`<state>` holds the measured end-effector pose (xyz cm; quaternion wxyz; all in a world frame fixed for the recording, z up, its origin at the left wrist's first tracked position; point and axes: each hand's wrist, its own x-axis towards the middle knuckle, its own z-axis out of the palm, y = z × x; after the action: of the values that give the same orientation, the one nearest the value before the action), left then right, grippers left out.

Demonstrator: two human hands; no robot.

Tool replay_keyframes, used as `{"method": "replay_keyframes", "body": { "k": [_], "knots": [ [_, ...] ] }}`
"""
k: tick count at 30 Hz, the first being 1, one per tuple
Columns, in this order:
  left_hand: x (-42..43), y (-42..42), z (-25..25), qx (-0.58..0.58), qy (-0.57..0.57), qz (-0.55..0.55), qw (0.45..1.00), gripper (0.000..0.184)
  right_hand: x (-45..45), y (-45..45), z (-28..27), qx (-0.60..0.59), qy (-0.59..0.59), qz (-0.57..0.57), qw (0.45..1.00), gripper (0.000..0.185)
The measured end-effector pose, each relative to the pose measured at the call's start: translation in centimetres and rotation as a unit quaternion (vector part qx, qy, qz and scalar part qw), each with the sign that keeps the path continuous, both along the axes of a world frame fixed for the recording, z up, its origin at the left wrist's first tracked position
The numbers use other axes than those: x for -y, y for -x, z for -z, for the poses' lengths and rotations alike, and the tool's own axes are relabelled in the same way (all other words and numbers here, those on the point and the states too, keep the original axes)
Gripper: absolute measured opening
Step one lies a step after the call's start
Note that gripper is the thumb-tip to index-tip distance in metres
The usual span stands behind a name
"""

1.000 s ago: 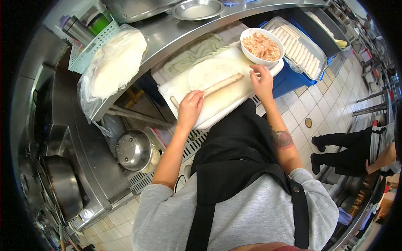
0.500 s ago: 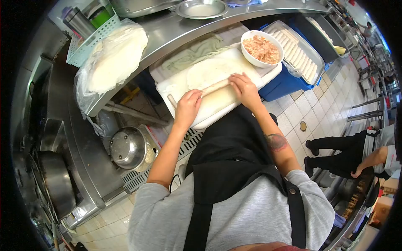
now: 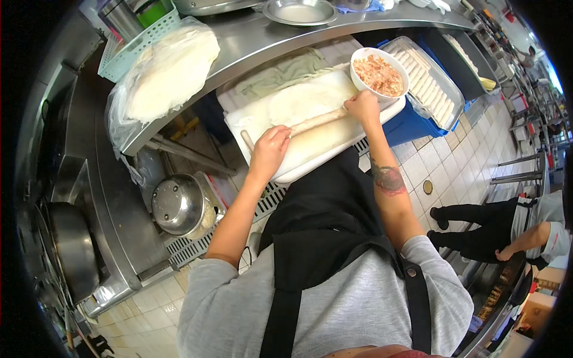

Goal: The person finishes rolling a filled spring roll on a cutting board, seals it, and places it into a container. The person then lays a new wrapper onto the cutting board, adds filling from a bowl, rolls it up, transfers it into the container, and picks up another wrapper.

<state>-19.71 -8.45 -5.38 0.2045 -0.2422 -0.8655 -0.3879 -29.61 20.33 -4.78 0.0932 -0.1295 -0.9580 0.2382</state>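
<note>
A long, thin spring roll (image 3: 319, 122) lies across the white cutting board (image 3: 286, 173) in front of me. At its left end my left hand (image 3: 271, 149) is closed, fingertips pressed on the wrapper. My right hand (image 3: 364, 107) pinches the right end, its fingers curled together just below the white bowl (image 3: 356, 74). Orange-pink shredded filling (image 3: 379, 76) heaps up inside that bowl. Behind the roll, thin pale wrapper sheets (image 3: 301, 101) lie flat on the board. A narrow pale stick-like piece (image 3: 247, 139) rests by the board's left edge.
Rows of finished rolls (image 3: 427, 86) fill a tray over a blue bin (image 3: 412, 122) at right. A green cloth (image 3: 280, 74) lies behind the board. Wrapper sheets in plastic (image 3: 173, 71) and a metal dish (image 3: 299, 12) sit on the steel counter. Another person (image 3: 483, 221) stands at right.
My right hand has gone from lying over the roll with fingers extended to pinching its right end, nearer the bowl. My left hand stays at the left end. The view has shifted slightly.
</note>
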Motion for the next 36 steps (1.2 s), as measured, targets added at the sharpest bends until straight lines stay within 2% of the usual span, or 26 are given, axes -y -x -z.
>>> {"method": "replay_keyframes", "body": {
  "k": [4, 7, 10, 13, 16, 17, 20, 21, 24, 25, 28, 31, 34, 36],
  "knots": [
    [0.0, 0.0, -0.3, 0.008, -0.002, 0.004, 1.0, 0.014, 1.6, -0.7, -0.6, -0.026, 0.016, -0.024, 0.999, 0.014],
    [0.0, 0.0, -0.4, 0.006, -0.006, 0.004, 1.0, 0.013, 2.3, -1.4, 0.4, -0.162, -0.003, -0.087, 0.983, 0.009],
    [0.0, 0.0, -0.2, 0.006, -0.004, 0.004, 1.0, 0.013, 3.3, -2.3, 0.3, -0.209, -0.078, -0.169, 0.96, 0.008],
    [0.0, 0.1, 0.1, 0.007, -0.002, 0.001, 1.0, 0.014, 4.3, -2.8, 0.3, -0.168, -0.086, -0.18, 0.965, 0.006],
    [0.1, 0.2, 0.0, 0.007, 0.001, 0.004, 1.0, 0.014, 5.7, -4.3, 0.2, -0.153, -0.139, -0.269, 0.941, 0.008],
    [0.0, 0.2, 0.0, 0.007, 0.003, 0.007, 1.0, 0.015, 6.8, -5.8, -1.8, -0.087, -0.076, -0.297, 0.948, 0.015],
    [0.0, 0.1, 0.0, 0.008, 0.001, 0.003, 1.0, 0.015, 6.9, -6.6, -1.8, -0.112, 0.08, -0.395, 0.908, 0.022],
    [0.0, 0.1, -0.1, 0.008, 0.001, 0.005, 1.0, 0.015, 6.2, -6.6, -2.2, -0.111, 0.101, -0.37, 0.917, 0.03],
    [0.1, 0.0, -0.3, 0.008, 0.002, 0.007, 1.0, 0.014, 3.7, -4.9, -1.6, -0.202, 0.121, -0.204, 0.95, 0.035],
    [0.0, 0.1, -0.2, 0.009, 0.003, 0.007, 1.0, 0.014, 2.2, -3.9, -1.0, -0.171, 0.039, -0.199, 0.964, 0.05],
    [0.0, 0.0, 0.0, 0.009, 0.006, 0.005, 1.0, 0.014, 1.7, -3.4, 0.1, 0.014, -0.134, -0.184, 0.974, 0.066],
    [0.0, 0.2, -0.1, 0.002, 0.006, 0.007, 1.0, 0.013, 2.9, -4.1, 0.2, 0.033, -0.137, -0.24, 0.961, 0.074],
    [0.0, -0.1, -0.3, 0.006, 0.008, 0.004, 1.0, 0.012, 3.6, -5.1, -2.7, 0.055, -0.134, -0.296, 0.944, 0.075],
    [-0.1, 0.0, -0.3, 0.007, 0.008, 0.005, 1.0, 0.012, 3.1, -5.7, -3.4, -0.022, -0.172, -0.235, 0.956, 0.063]
  ]
}}
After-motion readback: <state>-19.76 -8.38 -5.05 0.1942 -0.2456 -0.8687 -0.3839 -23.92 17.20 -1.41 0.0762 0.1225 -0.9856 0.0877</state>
